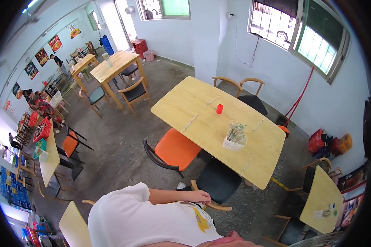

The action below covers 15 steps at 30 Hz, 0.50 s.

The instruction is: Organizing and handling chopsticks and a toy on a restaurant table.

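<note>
My left hand hangs with its fingers partly curled, over or beside the curved wooden back of a black-seated chair; whether it touches is unclear. At the bottom edge a blurred reddish shape appears to be part of my right hand, mostly hidden. Before me stands a light wooden table. On it are a white plastic basket of wrapped chopsticks, an upturned red cup and several wrapped chopstick sets laid apart near the edges, one at the left.
An orange-seated chair and a black-seated chair stand at the table's near side. Two chairs are on its far side. A red-handled broom leans by the wall. Other tables stand around, and people are at the far left.
</note>
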Each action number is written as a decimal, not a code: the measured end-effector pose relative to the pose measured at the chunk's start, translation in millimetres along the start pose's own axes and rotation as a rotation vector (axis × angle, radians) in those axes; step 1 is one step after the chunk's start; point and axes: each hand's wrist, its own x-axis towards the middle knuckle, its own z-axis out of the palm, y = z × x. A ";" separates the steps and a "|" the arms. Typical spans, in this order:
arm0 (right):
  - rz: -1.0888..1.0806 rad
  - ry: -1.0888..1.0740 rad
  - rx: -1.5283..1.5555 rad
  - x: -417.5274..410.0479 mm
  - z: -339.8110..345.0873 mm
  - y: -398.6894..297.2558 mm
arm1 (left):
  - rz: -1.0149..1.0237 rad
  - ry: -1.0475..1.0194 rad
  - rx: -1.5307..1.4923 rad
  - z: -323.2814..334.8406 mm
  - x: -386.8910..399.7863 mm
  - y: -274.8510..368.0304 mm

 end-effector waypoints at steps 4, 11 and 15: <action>-0.459 0.307 0.114 0.8 20.5 -61.0 | -0.003 0.015 -0.039 -3.4 7.9 -10.9; -0.965 0.164 -0.262 4.8 109.4 -245.4 | 0.008 0.065 -0.141 -5.3 5.3 -20.3; -0.871 0.168 -0.588 23.0 190.9 -318.2 | -0.057 0.079 -0.257 -22.8 -10.6 -46.5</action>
